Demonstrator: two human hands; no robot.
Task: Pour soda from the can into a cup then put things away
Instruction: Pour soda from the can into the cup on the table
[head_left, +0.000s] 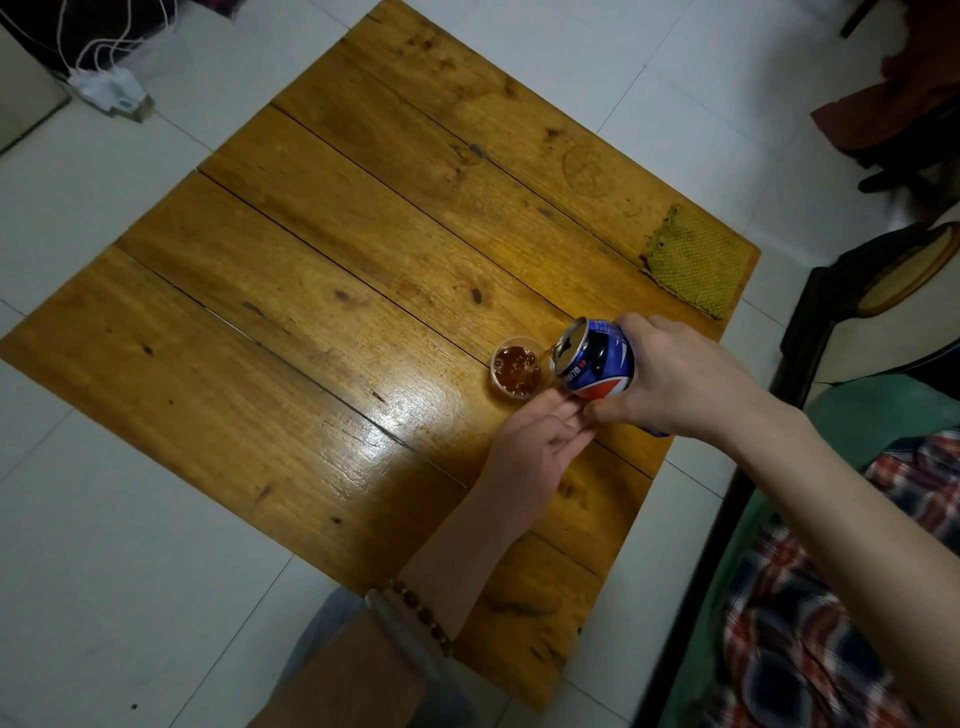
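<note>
While the Pepsi can (597, 364) is tipped with its mouth toward the small clear plastic cup (517, 370), pouring is the step in hand. It looks close to done, since dark, bubbly soda (515, 364) sits high in the cup.

The cup stands upright on the wooden table (363, 234), toward the near right side. The can hangs just beside and above it on the right, its opening at the cup's rim.

The right hand (675, 379) grips the can from above, with fingers and thumb curled round its body. The left hand (535, 447) lies low over the table, its fingers (563, 410) straight and pressed together. Their tips reach the cup's base under the can, but whether they touch the cup cannot be told.

Such a cup is probably light and easy to tip, so the left fingers would do best resting firmly against its base.

With so little room left, the person should ease the can's tilt back gently and let the bubbles settle before adding more. The mouth belongs over the middle of the cup, not over the rim, or soda may run down the outside. The can should be brought upright before it is carried away.

A woven yellow-green cloth (696, 262) lies at the table's far right corner and could serve for any drips.
</note>
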